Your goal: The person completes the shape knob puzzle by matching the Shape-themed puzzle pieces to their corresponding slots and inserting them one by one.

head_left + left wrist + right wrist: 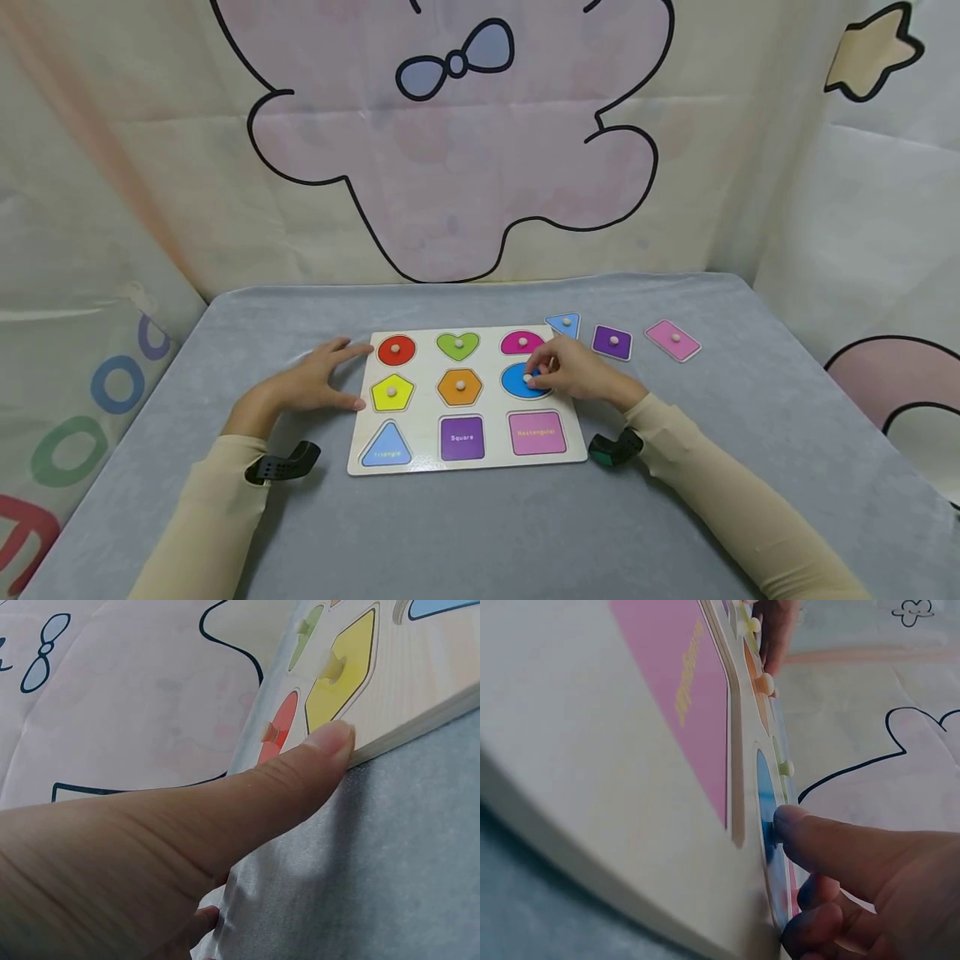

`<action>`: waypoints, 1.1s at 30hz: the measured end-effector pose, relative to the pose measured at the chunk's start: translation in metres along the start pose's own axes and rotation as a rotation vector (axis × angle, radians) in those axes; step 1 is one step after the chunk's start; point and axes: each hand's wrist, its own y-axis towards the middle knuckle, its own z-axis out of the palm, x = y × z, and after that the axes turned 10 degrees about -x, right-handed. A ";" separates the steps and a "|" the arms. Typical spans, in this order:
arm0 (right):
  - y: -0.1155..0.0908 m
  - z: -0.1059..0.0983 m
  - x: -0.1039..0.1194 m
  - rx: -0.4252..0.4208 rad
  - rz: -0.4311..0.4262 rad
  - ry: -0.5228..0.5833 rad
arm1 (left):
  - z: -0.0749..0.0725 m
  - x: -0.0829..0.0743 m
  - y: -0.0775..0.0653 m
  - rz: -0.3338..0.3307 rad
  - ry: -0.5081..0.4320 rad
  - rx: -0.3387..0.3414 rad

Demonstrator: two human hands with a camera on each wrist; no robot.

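Note:
A white wooden shape puzzle board (pixel 426 429) lies flat on the table. My left hand (pixel 303 382) rests at the board's left edge with its fingers extended. In the left wrist view its thumb (pixel 330 742) touches the edge beside the yellow pentagon piece (pixel 341 671). With finger and thumb, my right hand (pixel 576 371) pinches the knob of a blue oval piece (pixel 513 382), which sits in the right column's middle recess. The right wrist view shows the thumb (pixel 791 817) against that knob, while the lower fingers stay curled.
Beyond the board's right corner lie a blue triangle piece (pixel 562 323), a purple square piece (pixel 612 342) and a pink rectangle piece (pixel 673 340). Red, green, magenta and orange knobbed pieces sit in the board. Its front row shows bare printed recesses. A grey-blue cloth (pixel 465 533) covers the table.

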 end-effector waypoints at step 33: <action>0.009 -0.047 -0.041 -0.176 0.144 0.070 | -0.003 -0.003 -0.002 -0.001 -0.016 0.004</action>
